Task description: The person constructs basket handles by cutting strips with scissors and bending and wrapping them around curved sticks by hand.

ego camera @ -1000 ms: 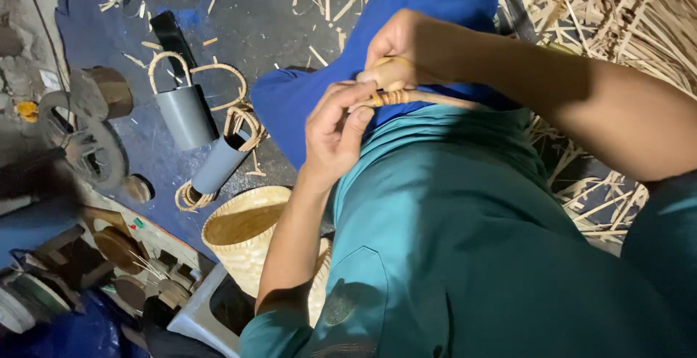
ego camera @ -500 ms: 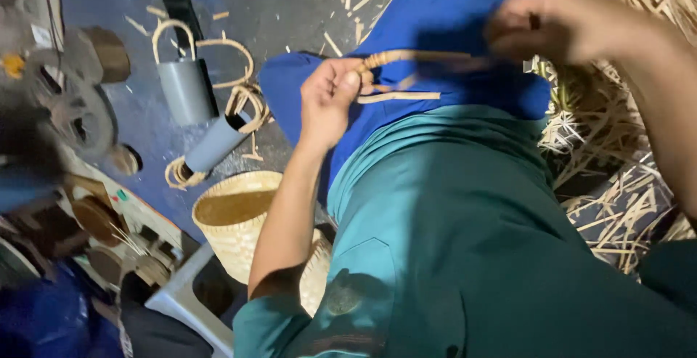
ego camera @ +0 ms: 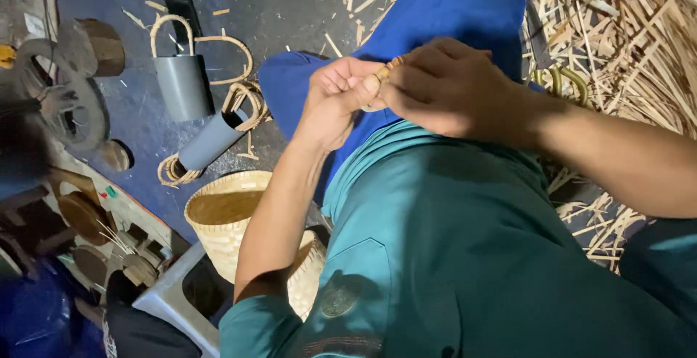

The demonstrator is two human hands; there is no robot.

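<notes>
My left hand (ego camera: 337,96) and my right hand (ego camera: 446,86) meet over my blue-clad lap (ego camera: 450,9), both closed on a small tan rattan piece (ego camera: 382,72). Only its end shows between my fingers; the rest is hidden by the hands. My teal shirt (ego camera: 450,256) fills the lower half of the view.
A woven basket (ego camera: 225,216) stands by my left elbow. Two grey tubes (ego camera: 183,86) with rattan loops lie on the dark floor to the left. A heap of cane strips (ego camera: 624,46) covers the right side. Wooden discs and tools (ego camera: 72,104) sit at far left.
My right hand came back from the far right to meet my left hand. The long rattan strip that stretched between them is now hidden inside both hands.
</notes>
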